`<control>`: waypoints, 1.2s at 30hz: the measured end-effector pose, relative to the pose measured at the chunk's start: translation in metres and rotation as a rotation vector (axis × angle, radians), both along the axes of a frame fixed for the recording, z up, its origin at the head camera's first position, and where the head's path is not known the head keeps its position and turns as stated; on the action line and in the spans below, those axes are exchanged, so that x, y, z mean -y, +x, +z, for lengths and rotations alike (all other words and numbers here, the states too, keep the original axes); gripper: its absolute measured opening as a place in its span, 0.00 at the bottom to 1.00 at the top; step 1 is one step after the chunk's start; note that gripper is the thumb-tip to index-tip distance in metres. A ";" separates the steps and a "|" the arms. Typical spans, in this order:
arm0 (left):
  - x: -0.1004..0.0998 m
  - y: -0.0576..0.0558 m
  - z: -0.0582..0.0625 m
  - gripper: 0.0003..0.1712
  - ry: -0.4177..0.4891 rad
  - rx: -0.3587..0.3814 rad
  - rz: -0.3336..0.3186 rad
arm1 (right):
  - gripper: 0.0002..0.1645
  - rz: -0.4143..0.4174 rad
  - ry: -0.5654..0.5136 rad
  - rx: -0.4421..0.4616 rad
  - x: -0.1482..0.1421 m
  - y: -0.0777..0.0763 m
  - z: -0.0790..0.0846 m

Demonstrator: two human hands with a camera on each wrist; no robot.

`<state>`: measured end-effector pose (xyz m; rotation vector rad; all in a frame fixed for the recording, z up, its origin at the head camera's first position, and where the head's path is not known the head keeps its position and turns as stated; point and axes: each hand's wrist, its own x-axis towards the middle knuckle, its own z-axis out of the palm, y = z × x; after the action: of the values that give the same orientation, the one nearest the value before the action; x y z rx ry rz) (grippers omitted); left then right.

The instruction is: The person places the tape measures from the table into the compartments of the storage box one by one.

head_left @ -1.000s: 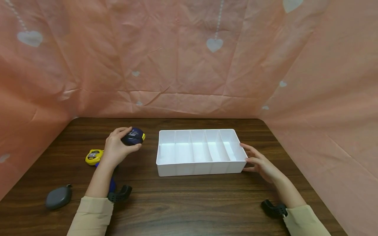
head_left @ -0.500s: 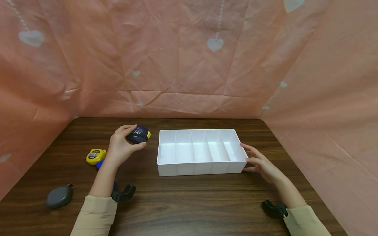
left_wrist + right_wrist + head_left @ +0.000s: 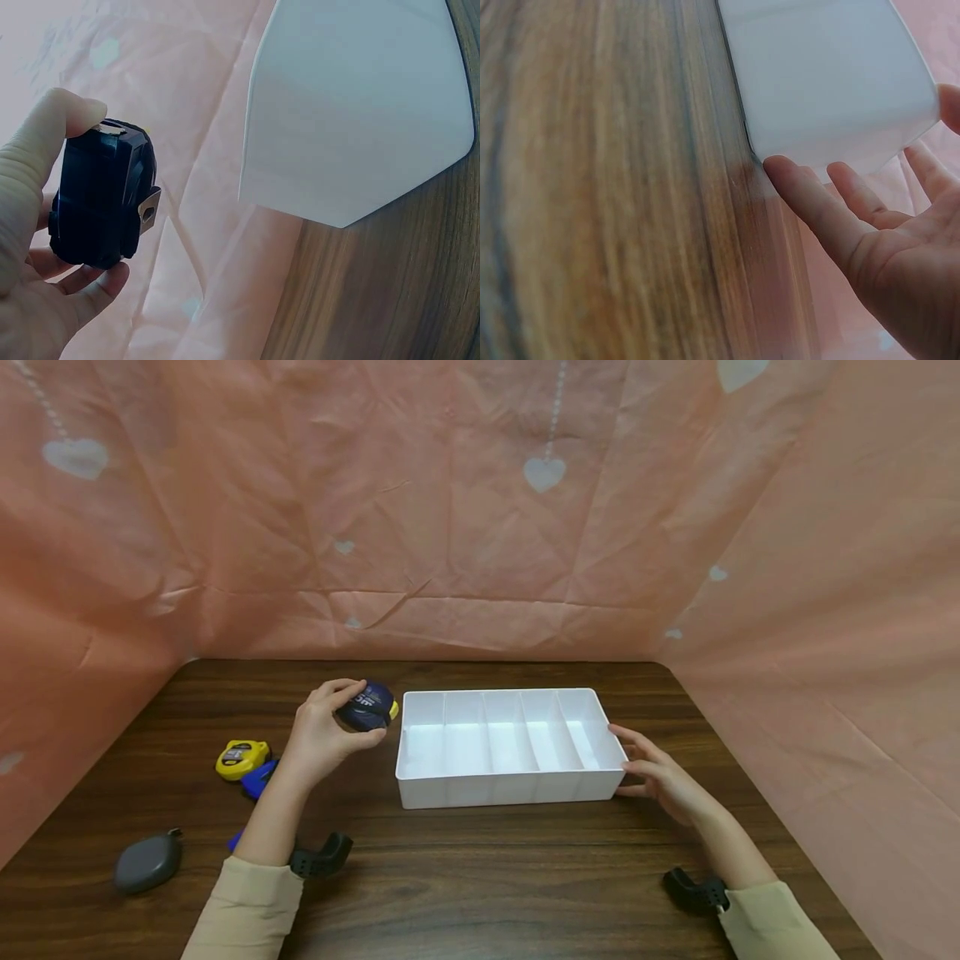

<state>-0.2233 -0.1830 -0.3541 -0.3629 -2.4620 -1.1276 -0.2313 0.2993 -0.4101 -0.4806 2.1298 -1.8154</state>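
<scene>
My left hand holds a dark navy tape measure with a yellow end, just left of the white divided box. In the left wrist view the tape measure is pinched between thumb and fingers, its metal hook facing the box. The right hand touches the box's right end with spread fingers. Seen from the right wrist, fingertips meet the lower edge and end wall of the box. Nothing lies in the box's compartments.
A yellow tape measure and a blue item lie left of the left forearm. Another blue bit is mostly hidden by that arm. A dark grey rounded case sits nearer, at the left. Pink cloth hangs around the wooden table.
The left hand has carried the navy tape measure rightward, closer to the box's left end. More of the blue items shows beside the forearm. The right hand and box have stayed put.
</scene>
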 end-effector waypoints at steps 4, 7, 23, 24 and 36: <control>-0.002 0.001 -0.001 0.42 0.001 0.013 -0.006 | 0.35 0.002 -0.001 0.003 0.000 0.000 0.000; -0.003 0.001 -0.002 0.42 0.004 0.017 -0.014 | 0.35 0.003 -0.002 0.003 0.000 0.000 0.000; -0.010 0.002 -0.003 0.42 -0.024 0.039 -0.082 | 0.35 0.002 0.001 -0.002 0.001 0.001 0.000; -0.010 0.003 -0.003 0.42 -0.028 0.040 -0.086 | 0.35 0.003 0.002 -0.002 0.001 0.001 0.000; -0.017 0.002 -0.005 0.42 -0.066 0.068 -0.140 | 0.35 0.002 0.003 0.002 0.000 0.001 0.001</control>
<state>-0.2212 -0.1664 -0.3594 -0.5317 -2.5722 -1.1333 -0.2305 0.2989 -0.4096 -0.4795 2.1294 -1.8107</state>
